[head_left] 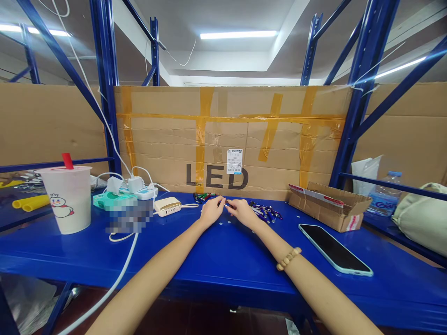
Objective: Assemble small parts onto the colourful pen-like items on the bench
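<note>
My left hand (211,211) and my right hand (241,212) meet over the middle of the blue shelf top (223,260), fingertips pinched together on one small thin object (227,205) that I cannot name. A pile of small blue and purple items (266,211) lies just right of my right hand. Another small pile, red and green (204,197), sits behind my left hand against the cardboard. A bead bracelet (288,258) circles my right wrist.
A smartphone (334,249) lies face up at the right, beside an open cardboard box (328,205). At the left stand a white cup with red straw (69,197), a power strip (138,190), a power bank (167,205) and white cables. A taped cardboard wall (230,139) closes the back.
</note>
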`<state>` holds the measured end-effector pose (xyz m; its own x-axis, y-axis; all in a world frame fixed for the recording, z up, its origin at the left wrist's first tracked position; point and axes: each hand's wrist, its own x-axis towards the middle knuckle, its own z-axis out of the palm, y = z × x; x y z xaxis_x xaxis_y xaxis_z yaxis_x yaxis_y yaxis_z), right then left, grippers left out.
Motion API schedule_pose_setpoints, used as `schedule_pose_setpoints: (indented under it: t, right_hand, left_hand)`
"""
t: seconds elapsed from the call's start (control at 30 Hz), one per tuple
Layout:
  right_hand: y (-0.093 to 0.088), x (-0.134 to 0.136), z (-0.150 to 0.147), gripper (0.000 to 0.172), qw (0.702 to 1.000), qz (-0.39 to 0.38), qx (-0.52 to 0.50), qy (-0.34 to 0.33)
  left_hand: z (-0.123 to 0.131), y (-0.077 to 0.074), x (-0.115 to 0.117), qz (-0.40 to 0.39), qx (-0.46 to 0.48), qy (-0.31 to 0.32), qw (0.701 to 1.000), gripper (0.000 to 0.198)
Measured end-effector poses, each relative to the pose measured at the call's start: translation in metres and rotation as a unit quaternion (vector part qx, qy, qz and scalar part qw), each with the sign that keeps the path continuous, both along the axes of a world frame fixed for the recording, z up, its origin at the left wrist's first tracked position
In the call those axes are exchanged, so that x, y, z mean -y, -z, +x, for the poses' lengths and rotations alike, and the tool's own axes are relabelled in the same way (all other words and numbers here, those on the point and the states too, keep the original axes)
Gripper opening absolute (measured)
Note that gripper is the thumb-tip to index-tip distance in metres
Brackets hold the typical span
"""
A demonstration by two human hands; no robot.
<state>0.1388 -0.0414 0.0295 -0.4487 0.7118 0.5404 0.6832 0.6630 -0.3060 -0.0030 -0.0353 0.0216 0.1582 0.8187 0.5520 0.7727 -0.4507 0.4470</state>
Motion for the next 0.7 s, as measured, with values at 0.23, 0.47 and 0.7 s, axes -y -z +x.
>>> schedule_pose_setpoints:
  t: [0.23,0.47,0.7]
  right_hand:
    - [-0.0019,0.0018,-0.0009,0.024,1.000,0.014,0.012,0.007]
    - [0.0049,-0.0025,-0.0038,0.026,0.998,0.040,-0.047,0.027]
    - [0.0052,-0.0050,-0.0033,0.030,0.996,0.054,-0.065,0.035]
  left_hand:
    - [0.0006,-0.0015,0.0023,-0.004,0.000,0.000,1.000,0.032]
    - [0.0006,-0.0021,0.0026,0.003,0.005,0.010,1.000,0.034]
    - [0.0013,-0.0027,0.0040,-0.007,0.034,0.035,0.999,0.028]
